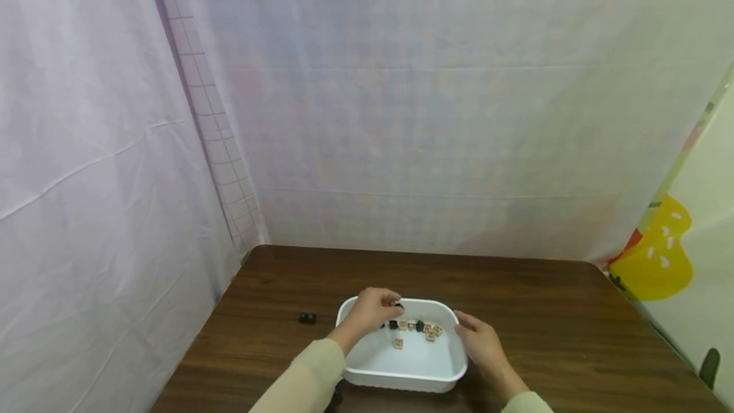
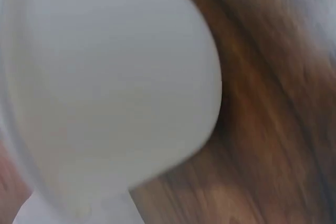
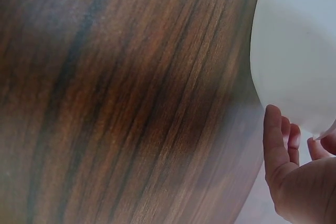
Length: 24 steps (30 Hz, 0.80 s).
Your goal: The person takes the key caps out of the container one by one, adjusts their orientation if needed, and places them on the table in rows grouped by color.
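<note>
A white rectangular plastic tub [image 1: 401, 378] with rounded corners stands on the table. Over its far left part is my left hand [image 1: 369, 312], the fingertips pinching a small black block [image 1: 399, 305], mostly covered. My right hand [image 1: 483, 344] grips the tub's right rim; in the right wrist view its fingers [image 3: 275, 142] lie against the outer wall. Several small beige pieces with brown markings [image 1: 430, 335] and a few black blocks [image 1: 420, 326] lie inside, mostly towards the far side. The left wrist view shows chiefly the tub's outside [image 2: 121, 77].
Two small black blocks [image 1: 307, 317] lie on the brown wooden table [image 1: 550, 311], left of the tub. Another black object [image 1: 335, 399] is partly hidden beside the left sleeve. Pale curtains [image 1: 430, 113] hang behind and at the left; a yellow decoration [image 1: 656, 266] is at the right.
</note>
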Available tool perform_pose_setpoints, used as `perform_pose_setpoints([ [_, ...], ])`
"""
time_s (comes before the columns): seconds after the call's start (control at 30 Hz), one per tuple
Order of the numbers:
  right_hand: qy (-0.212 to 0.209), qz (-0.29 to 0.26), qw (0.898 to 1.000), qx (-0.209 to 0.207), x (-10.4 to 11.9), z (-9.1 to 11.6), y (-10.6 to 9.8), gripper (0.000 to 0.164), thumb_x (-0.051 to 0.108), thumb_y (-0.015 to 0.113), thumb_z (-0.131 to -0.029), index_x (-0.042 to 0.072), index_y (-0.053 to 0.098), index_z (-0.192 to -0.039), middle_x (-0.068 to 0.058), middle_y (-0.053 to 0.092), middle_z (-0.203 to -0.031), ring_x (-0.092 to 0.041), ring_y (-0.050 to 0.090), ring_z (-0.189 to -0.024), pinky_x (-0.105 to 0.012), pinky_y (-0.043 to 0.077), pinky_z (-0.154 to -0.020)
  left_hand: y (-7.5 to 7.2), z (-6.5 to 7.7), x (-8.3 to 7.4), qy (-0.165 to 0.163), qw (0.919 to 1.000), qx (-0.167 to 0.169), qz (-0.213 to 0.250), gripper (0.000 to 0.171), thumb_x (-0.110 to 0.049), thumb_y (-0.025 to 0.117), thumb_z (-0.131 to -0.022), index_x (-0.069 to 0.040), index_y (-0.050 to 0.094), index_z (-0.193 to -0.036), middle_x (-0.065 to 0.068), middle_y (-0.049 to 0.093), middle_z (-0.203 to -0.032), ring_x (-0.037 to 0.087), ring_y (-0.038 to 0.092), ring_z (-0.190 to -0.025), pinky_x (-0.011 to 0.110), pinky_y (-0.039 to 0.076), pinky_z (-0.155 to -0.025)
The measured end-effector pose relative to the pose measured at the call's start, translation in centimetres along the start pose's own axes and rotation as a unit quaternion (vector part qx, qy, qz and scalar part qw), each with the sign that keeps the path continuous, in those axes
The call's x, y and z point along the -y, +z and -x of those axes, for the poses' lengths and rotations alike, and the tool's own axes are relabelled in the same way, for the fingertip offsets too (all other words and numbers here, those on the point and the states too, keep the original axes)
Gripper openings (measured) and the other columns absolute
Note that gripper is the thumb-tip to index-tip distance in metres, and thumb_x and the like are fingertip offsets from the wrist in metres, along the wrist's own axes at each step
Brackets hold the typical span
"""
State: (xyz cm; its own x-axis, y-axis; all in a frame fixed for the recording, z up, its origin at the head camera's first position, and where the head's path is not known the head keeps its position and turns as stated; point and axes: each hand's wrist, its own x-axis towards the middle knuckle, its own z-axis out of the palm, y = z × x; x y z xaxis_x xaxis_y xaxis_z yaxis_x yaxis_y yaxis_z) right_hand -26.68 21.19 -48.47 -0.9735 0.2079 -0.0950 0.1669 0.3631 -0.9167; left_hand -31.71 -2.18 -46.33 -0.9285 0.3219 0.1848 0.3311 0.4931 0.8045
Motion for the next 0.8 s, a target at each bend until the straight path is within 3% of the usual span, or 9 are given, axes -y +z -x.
perform_pose_setpoints([
  [0.1, -0.003, -0.001, 1.0, -0.001, 0.0, 0.0, 0.0, 0.042, 0.007, 0.049, -0.098, -0.008, 0.052, -0.137, -0.035, 0.051, -0.134, -0.044, 0.059, -0.113, -0.044, 0.054, -0.085, -1.6, 0.0, 0.1, -0.002, 1.0, 0.006, -0.003, 0.027, -0.018, 0.074, -0.09, -0.006, 0.073, -0.113, -0.001, 0.066, -0.097, 0.016, 0.06, -0.089, 0.033, 0.052, -0.074],
  [0.2, -0.001, -0.003, 1.0, 0.0, 0.0, 0.1, 0.1, 0.042, 0.007, 0.048, -0.098, -0.008, 0.051, -0.137, -0.035, 0.05, -0.135, -0.045, 0.058, -0.115, -0.045, 0.054, -0.086, -3.7, 0.1, 1.0, -0.008, 0.9998, -0.016, 0.007, 0.024, -0.016, 0.075, -0.089, -0.008, 0.074, -0.112, -0.001, 0.065, -0.095, 0.016, 0.058, -0.087, 0.034, 0.051, -0.072],
  [0.5, -0.004, -0.003, 1.0, -0.004, 0.1, 0.2, 0.2, 0.042, 0.006, 0.048, -0.098, -0.009, 0.051, -0.137, -0.034, 0.048, -0.138, -0.047, 0.054, -0.119, -0.047, 0.052, -0.088, -10.2, 1.8, 6.2, -0.012, 0.996, -0.086, -0.02, 0.025, -0.007, 0.074, -0.087, -0.001, 0.072, -0.111, 0.007, 0.069, -0.097, 0.023, 0.064, -0.09, 0.037, 0.055, -0.074],
  [0.7, 0.006, -0.01, 1.0, -0.002, 0.0, 0.1, 0.2, 0.042, 0.006, 0.048, -0.099, -0.008, 0.05, -0.138, -0.034, 0.047, -0.139, -0.046, 0.055, -0.118, -0.047, 0.052, -0.088, -13.4, 4.0, 9.8, -0.063, 0.9908, -0.116, -0.033, 0.019, -0.006, 0.075, -0.086, -0.002, 0.072, -0.104, 0.005, 0.07, -0.094, 0.022, 0.064, -0.088, 0.04, 0.054, -0.076],
  [0.8, 0.005, -0.014, 1.0, 0.0, 0.0, 0.1, 0.2, 0.042, 0.006, 0.048, -0.098, -0.009, 0.05, -0.137, -0.034, 0.047, -0.139, -0.045, 0.056, -0.117, -0.046, 0.053, -0.088, -14.4, 5.0, 11.4, -0.091, 0.9882, -0.109, -0.058, 0.018, -0.007, 0.074, -0.085, -0.003, 0.072, -0.102, 0.004, 0.068, -0.094, 0.022, 0.064, -0.089, 0.042, 0.053, -0.078],
])
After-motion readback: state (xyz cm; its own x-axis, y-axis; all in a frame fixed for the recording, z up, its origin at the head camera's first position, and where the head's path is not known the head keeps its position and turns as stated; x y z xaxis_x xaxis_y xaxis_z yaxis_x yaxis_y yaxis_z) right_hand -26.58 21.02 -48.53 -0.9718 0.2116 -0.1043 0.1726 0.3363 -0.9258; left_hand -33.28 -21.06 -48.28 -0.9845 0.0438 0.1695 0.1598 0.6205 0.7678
